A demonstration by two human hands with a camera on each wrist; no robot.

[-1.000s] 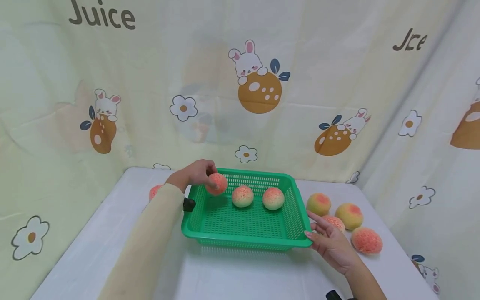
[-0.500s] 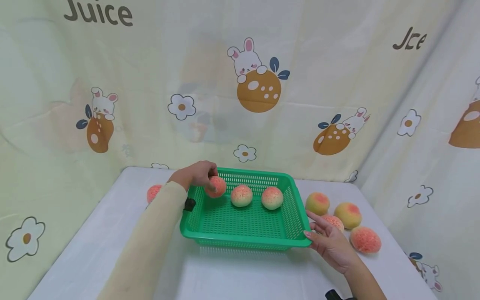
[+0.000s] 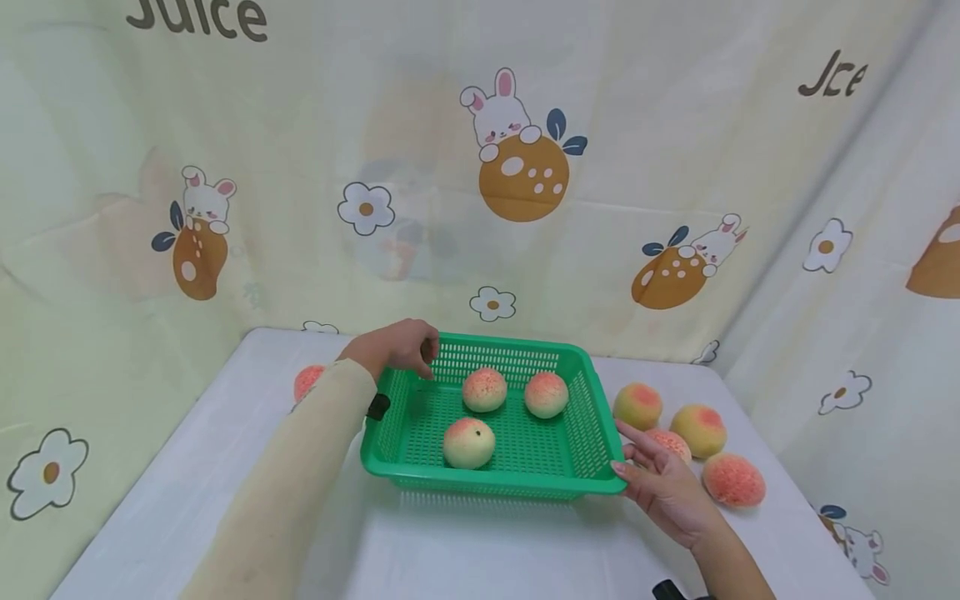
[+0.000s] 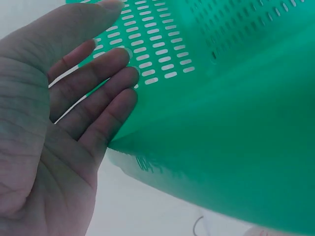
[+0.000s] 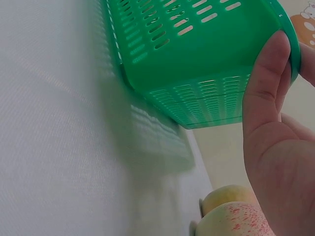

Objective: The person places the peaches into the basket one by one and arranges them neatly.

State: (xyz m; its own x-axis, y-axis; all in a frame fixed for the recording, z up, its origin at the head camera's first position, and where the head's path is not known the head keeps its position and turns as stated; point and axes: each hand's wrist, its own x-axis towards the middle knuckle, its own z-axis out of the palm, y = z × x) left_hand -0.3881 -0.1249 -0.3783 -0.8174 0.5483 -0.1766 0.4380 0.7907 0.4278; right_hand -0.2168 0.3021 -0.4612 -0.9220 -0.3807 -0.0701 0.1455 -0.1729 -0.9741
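Three peaches in the basket [image 3: 585, 392], both hands at its edges.

Left hand [image 3: 393, 347] hovers over the basket's far left corner, arm reaching forward in a pale sleeve [image 3: 300, 475], fingers loosely curled down and holding nothing; the left wrist view shows its fingers [image 4: 106, 88] relaxed and spread beside the green wall. Right hand [image 3: 663, 487] lies with fingers straight against the basket's near right corner, thumb [image 5: 268, 78] pressed on the rim, palm toward the wall. Inside, one peach [image 3: 468, 442] sits near the front left, two more, a middle peach [image 3: 484, 389] and a right peach [image 3: 546, 394], toward the back. Four peaches [image 3: 693, 442] lie on the table [image 3: 480, 550] just right of the basket, behind the right hand; another lone peach [image 3: 307, 382] lies left of the basket, past the sleeve.
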